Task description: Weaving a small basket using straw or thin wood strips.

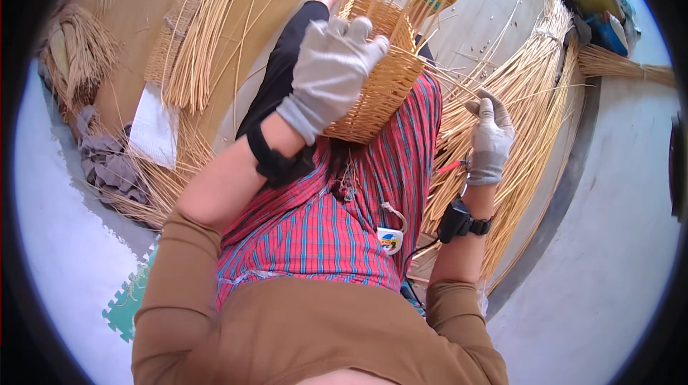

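A woven wicker basket (383, 94) rests tilted on my lap between my knees, with long upright stakes rising from its far side. My left hand (333, 73), in a pale work glove, lies over the basket's left wall with its fingers curled onto the rim. Off the basket's right side, my gloved right hand (491, 134) pinches the end of a thin wicker strand (459, 84) that runs back to the weave. A red-handled tool (451, 167) sticks out beside the right wrist; its other end is hidden by that hand.
A big bundle of wicker rods (530, 112) lies on the floor to the right. More rods (215, 34) and a woven panel (168, 41) are at left, near a white sheet (154, 127) and grey cloth (111, 163). Cut bits dot the floor ahead.
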{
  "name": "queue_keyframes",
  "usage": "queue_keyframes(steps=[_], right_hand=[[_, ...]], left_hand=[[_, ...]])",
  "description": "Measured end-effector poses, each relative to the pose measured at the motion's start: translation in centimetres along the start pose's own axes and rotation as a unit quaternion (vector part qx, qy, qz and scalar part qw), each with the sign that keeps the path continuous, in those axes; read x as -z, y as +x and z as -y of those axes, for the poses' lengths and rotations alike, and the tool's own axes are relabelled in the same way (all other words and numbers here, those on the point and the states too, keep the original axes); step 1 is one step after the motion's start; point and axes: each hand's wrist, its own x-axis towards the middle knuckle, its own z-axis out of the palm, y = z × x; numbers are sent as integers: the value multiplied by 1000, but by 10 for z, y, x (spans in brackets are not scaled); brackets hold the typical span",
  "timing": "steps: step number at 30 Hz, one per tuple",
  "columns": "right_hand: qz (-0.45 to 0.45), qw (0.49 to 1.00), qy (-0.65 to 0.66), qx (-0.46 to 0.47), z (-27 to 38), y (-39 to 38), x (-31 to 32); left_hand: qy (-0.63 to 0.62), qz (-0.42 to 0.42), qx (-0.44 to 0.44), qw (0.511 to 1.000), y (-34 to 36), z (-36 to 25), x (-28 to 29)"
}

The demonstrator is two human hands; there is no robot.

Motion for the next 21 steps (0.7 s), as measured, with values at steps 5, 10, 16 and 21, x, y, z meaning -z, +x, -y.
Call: queue_keyframes(steps=[5, 10, 16, 21], right_hand=[[43, 994, -91, 47, 18, -17, -25], [30, 969, -174, 175, 36, -43, -26], [474, 809, -263, 229, 36, -133, 34], [389, 793, -378, 279, -1, -211, 49]], left_hand=[[-245, 61, 147, 956, 4, -29, -47], [-354, 81, 103, 926, 12, -13, -62], [-256, 98, 90, 957, 43, 10, -76], [-154, 112, 127, 974, 89, -1, -63]])
